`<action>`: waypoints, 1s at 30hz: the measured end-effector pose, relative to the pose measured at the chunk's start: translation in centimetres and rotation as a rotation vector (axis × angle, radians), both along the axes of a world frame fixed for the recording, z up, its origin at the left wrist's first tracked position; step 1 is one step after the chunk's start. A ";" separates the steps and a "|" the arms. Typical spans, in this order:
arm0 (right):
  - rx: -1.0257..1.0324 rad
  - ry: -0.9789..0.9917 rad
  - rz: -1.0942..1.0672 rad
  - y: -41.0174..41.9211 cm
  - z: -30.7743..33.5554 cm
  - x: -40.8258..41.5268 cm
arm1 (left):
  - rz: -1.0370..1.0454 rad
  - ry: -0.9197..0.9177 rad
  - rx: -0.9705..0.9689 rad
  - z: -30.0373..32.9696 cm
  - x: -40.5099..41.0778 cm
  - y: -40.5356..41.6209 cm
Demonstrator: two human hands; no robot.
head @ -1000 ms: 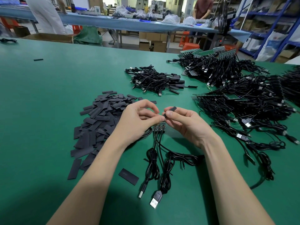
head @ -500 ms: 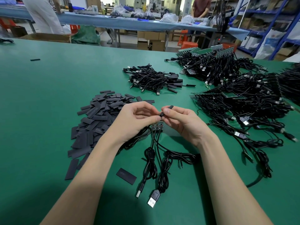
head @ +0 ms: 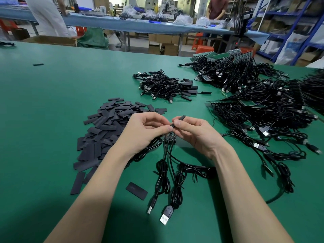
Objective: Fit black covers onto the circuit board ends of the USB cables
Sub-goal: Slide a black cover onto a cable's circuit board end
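hands meet over the boards
right hand (head: 194,132) pinches a black cover (head: 179,119), long axis toward 2 o'clock; left hand (head: 145,130) pinches its near end above the circuit boards (head: 169,138).

The scene was brightly and evenly lit from overhead. Soft shadows lay on the green table (head: 52,102) beneath the forearms, darkest toward its near edge. Wide-angle distortion bowed the far edge, and the background looked slightly soft.

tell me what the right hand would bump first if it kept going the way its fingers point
Probably the left hand: the right hand points left with the cover, and the fingertips nearly meet. Depth is unclear.
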State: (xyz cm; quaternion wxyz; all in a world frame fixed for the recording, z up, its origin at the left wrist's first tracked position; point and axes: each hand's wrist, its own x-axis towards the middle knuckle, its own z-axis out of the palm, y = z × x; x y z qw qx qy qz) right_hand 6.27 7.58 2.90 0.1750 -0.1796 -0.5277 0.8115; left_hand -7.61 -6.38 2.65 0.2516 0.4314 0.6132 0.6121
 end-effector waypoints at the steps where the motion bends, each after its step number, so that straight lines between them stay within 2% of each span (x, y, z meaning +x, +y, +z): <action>1: 0.007 -0.001 0.001 0.0 0.0 0.0 | 0.002 0.004 -0.001 -0.1 0.0 0.0; 5: 0.113 0.021 -0.053 -0.4 -0.2 -0.4 | 0.016 -0.011 0.001 -0.2 0.0 0.1; 10: 0.225 0.139 -0.169 -0.9 -0.4 -1.4 | 0.072 -0.099 0.045 -0.2 0.0 0.2; 16: 0.218 0.211 -0.254 -1.3 -0.5 -1.9 | 0.070 -0.203 0.068 -0.2 0.4 0.4; 30: 0.199 0.205 -0.245 -1.1 -0.5 -1.8 | 0.069 -0.186 0.032 -0.3 0.4 0.3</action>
